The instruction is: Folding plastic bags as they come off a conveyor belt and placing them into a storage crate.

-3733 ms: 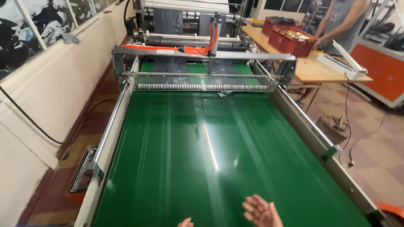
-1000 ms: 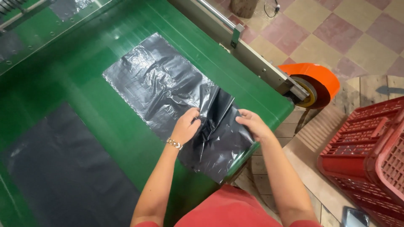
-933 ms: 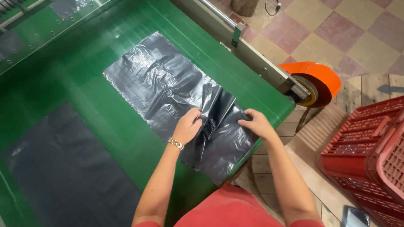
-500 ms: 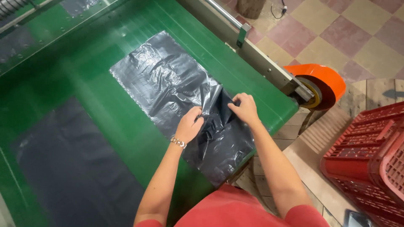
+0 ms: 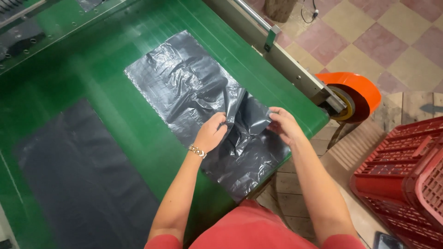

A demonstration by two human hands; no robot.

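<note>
A crinkled black plastic bag (image 5: 184,87) lies on the green conveyor belt (image 5: 106,101), its near end over the belt's front edge. My left hand (image 5: 211,133), with a beaded bracelet at the wrist, pinches a raised fold in the bag's middle. My right hand (image 5: 284,124) grips the same fold from the right side, lifting it off the belt. A second flat black bag (image 5: 78,170) rests on the belt to the left, untouched.
A grey metal side rail (image 5: 277,53) runs along the belt's right edge, ending at an orange roller guard (image 5: 355,92). Red plastic crates (image 5: 406,175) stand on the floor at the right. Checkered floor tiles lie beyond the rail.
Earlier the belt was bare with my hands at its near end. Over the last second both hands have gathered the bag's middle, and the right hand has moved back out to the right with the fold.
</note>
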